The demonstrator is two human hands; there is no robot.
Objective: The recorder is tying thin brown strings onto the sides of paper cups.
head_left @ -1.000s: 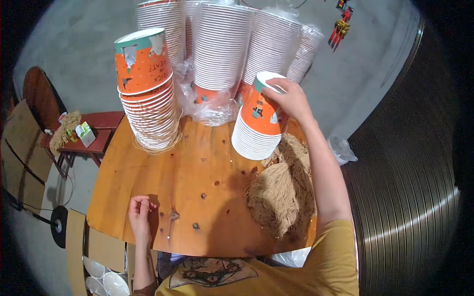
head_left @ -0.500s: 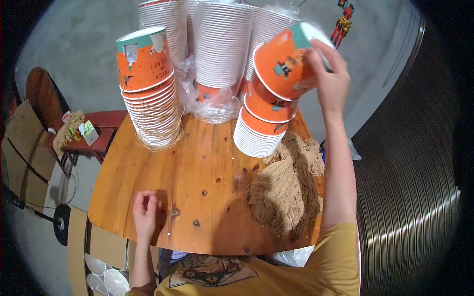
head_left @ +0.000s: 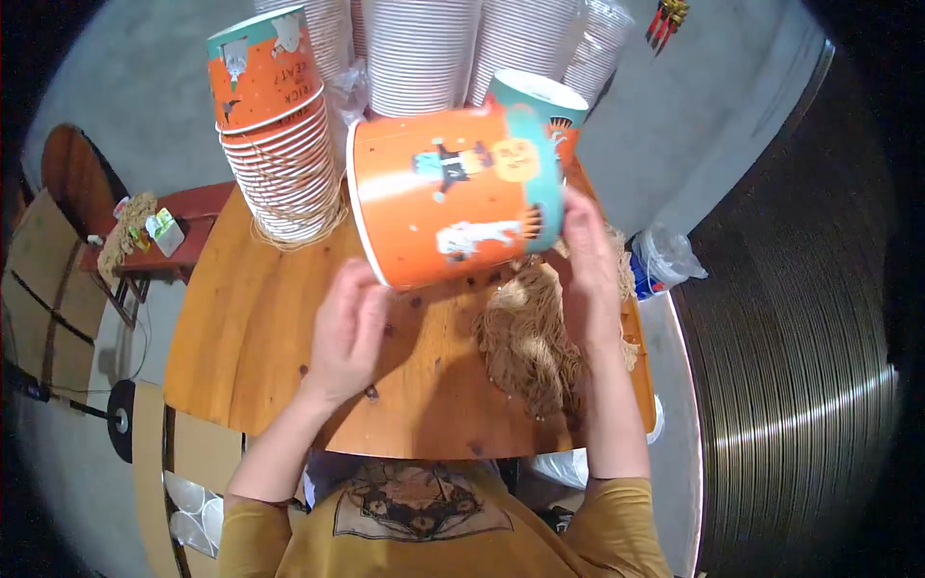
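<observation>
An orange paper bucket (head_left: 453, 197) with a green base band and cartoon figures is tilted on its side above the table, its white rim toward the left. My right hand (head_left: 588, 260) grips it at the green base end; some of its fingers are hidden behind the bucket. Just below the rim is my left hand (head_left: 349, 328), thumb and fingers apart; whether it touches the rim I cannot tell. To the left stands an upside-down stack of similar buckets (head_left: 279, 144) with thin tan strings looped around the rims. A bundle of tan strings (head_left: 530, 337) lies near my right forearm.
Several tall stacks of white-rimmed buckets (head_left: 424, 58) in clear plastic stand at the back. Behind the held bucket, another green-based bucket (head_left: 540, 91) shows. The wooden table (head_left: 251, 356) has a curved near edge. A red bench (head_left: 198, 217) stands left; a plastic-covered pail (head_left: 665, 260) is at right.
My right hand has taken the bucket off the right stack and brought it down to the middle, turning it sideways. My left hand has risen from the table's near edge toward its rim.
</observation>
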